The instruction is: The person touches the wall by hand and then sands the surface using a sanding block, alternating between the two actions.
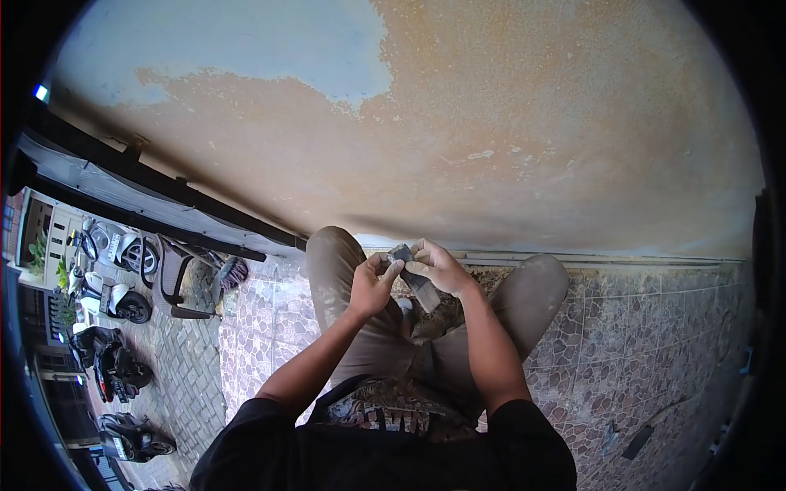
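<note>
Between my knees, in front of the wall, both hands hold a small flat block (423, 293), dark grey at its upper end and paler towards its lower end. Whether the dark part is a sheet wrapped around it, I cannot make out. My left hand (373, 284) pinches the upper left edge with thumb and fingers. On the other side, my right hand (438, 268) grips the upper right edge, its thumb lying across the dark face. The block is tilted, its lower end pointing down and to the right. Pale dust marks my trousers (332, 266).
Close ahead rises a wall (524, 106) with patchy, peeled paint. Patterned floor tiles (606, 327) surround me. A dark flat tool (637, 442) lies at lower right. Parked motorbikes (106, 295), a brown chair (172, 278) and a mop-like bundle (232, 272) are to the left.
</note>
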The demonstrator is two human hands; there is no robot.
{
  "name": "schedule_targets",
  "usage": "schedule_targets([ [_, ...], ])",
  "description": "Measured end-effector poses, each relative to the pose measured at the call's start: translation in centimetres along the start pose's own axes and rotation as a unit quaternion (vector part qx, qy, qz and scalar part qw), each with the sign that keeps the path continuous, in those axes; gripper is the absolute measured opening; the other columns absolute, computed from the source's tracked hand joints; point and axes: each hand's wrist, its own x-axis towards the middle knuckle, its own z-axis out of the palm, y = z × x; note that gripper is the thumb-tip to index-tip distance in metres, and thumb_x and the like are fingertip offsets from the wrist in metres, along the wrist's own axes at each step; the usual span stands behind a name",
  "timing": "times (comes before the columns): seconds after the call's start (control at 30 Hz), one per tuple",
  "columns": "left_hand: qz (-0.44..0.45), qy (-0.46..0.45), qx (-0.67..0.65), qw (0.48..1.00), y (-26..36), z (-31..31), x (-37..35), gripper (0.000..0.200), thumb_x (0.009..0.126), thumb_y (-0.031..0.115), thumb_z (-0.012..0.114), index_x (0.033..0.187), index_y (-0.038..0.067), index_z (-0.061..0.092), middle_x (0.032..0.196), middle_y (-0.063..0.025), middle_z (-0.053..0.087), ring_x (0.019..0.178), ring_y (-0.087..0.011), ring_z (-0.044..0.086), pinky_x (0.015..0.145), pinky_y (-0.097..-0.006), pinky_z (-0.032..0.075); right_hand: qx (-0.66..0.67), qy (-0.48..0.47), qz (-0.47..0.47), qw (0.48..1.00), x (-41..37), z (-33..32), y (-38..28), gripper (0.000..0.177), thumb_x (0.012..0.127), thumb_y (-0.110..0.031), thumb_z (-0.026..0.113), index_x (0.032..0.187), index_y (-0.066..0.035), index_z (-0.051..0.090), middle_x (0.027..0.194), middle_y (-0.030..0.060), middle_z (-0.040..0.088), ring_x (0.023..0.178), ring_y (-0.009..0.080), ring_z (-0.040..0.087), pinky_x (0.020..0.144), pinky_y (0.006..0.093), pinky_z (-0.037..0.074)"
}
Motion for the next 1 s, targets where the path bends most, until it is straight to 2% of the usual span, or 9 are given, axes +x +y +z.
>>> schedule_targets([
  [0.07, -0.012, -0.005, 0.022, 1.000, -0.2, 0.1, 0.3, 0.034, 0.100, 0.020, 0.069, 0.119, -0.007, 0.064, 0.111, -0.0097, 0.073, 0.103, -0.0136, 0.065, 0.092, -0.0304, 0.051, -0.013, 0.002, -0.003, 1.000, 0.1, -0.7, -0.1, 0.027, 0.097, -0.018, 0.071, 0.115, -0.005, 0.055, 0.093, 0.0076, 0.071, 0.081, 0.0104, 0.065, 0.071, 0.0288, 0.053],
  [0.13, 0.037, 0.039, 0.102, 0.993, -0.1, 0.5, 0.8, 0.054, 0.097, 0.032, 0.072, 0.128, -0.010, 0.058, 0.123, -0.0184, 0.068, 0.115, -0.0229, 0.064, 0.100, -0.0361, 0.049, 0.090, 0.028, -0.020, 0.995, 0.3, -1.5, -0.7, 0.026, 0.098, -0.019, 0.070, 0.115, -0.006, 0.056, 0.094, 0.0071, 0.070, 0.080, 0.0098, 0.065, 0.070, 0.0271, 0.053],
  [0.17, 0.059, 0.037, 0.200, 0.977, 0.6, 0.5, 0.9, 0.080, 0.092, 0.042, 0.074, 0.144, -0.010, 0.043, 0.142, -0.0279, 0.053, 0.134, -0.0360, 0.051, 0.111, -0.0432, 0.041, 0.104, 0.075, -0.047, 0.991, 0.2, -1.3, -1.5, 0.023, 0.098, -0.018, 0.070, 0.113, -0.006, 0.057, 0.094, 0.0060, 0.070, 0.081, 0.0091, 0.064, 0.069, 0.0249, 0.052],
  [0.2, 0.058, 0.037, 0.202, 0.977, 0.7, 0.6, 1.0, 0.080, 0.092, 0.042, 0.074, 0.144, -0.010, 0.043, 0.142, -0.0279, 0.053, 0.134, -0.0360, 0.051, 0.111, -0.0432, 0.041, 0.118, 0.114, -0.074, 0.984, 0.3, -1.5, -1.5, 0.023, 0.098, -0.017, 0.069, 0.114, -0.006, 0.058, 0.094, 0.0054, 0.070, 0.082, 0.0090, 0.065, 0.070, 0.0240, 0.052],
  [0.27, 0.191, 0.037, 0.438, 0.878, 1.0, 1.1, 1.5, 0.094, 0.091, 0.042, 0.075, 0.155, -0.006, 0.026, 0.155, -0.0311, 0.036, 0.147, -0.0416, 0.034, 0.118, -0.0459, 0.032, 0.157, 0.147, -0.063, 0.975, 0.3, -2.4, -1.4, 0.025, 0.098, -0.018, 0.069, 0.116, -0.005, 0.058, 0.095, 0.0055, 0.070, 0.083, 0.0100, 0.066, 0.073, 0.0246, 0.052],
  [0.3, 0.186, 0.002, 0.452, 0.872, 1.2, 1.2, 2.0, 0.105, 0.087, 0.042, 0.076, 0.159, -0.003, 0.015, 0.162, -0.0312, 0.022, 0.152, -0.0461, 0.020, 0.122, -0.0501, 0.023, 0.157, 0.149, -0.066, 0.974, 0.3, -2.5, -1.3, 0.025, 0.098, -0.018, 0.069, 0.116, -0.005, 0.058, 0.095, 0.0055, 0.070, 0.083, 0.0100, 0.066, 0.073, 0.0246, 0.052],
  [0.57, 0.339, 0.035, 0.619, 0.708, 4.0, 4.1, 7.3, 0.095, 0.089, 0.041, 0.070, 0.159, 0.000, 0.022, 0.166, -0.0265, 0.014, 0.155, -0.0446, 0.010, 0.124, -0.0571, 0.011, 0.231, 0.259, -0.109, 0.932, 1.0, -2.9, -0.2, 0.027, 0.099, -0.022, 0.068, 0.116, -0.004, 0.058, 0.097, 0.0089, 0.071, 0.084, 0.0144, 0.068, 0.079, 0.0284, 0.053],
  [0.8, 0.296, -0.025, 0.679, 0.672, 2.3, 4.2, 9.0, 0.087, 0.092, 0.039, 0.063, 0.160, 0.002, 0.023, 0.169, -0.0135, 0.019, 0.156, -0.0328, 0.015, 0.126, -0.0555, 0.008, 0.222, 0.247, -0.133, 0.934, 0.9, -2.9, -0.2, 0.026, 0.100, -0.025, 0.064, 0.117, -0.006, 0.059, 0.098, 0.0051, 0.068, 0.084, 0.0121, 0.065, 0.074, 0.0278, 0.052],
  [1.0, 0.299, -0.004, 0.670, 0.680, 3.1, 3.4, 8.4, 0.090, 0.090, 0.038, 0.065, 0.161, 0.005, 0.021, 0.169, -0.0126, 0.018, 0.157, -0.0320, 0.015, 0.125, -0.0572, 0.006, 0.218, 0.252, -0.137, 0.933, 0.8, -2.4, -1.1, 0.033, 0.100, -0.025, 0.064, 0.126, -0.005, 0.058, 0.101, 0.0037, 0.068, 0.089, 0.0129, 0.066, 0.077, 0.0269, 0.052],
])
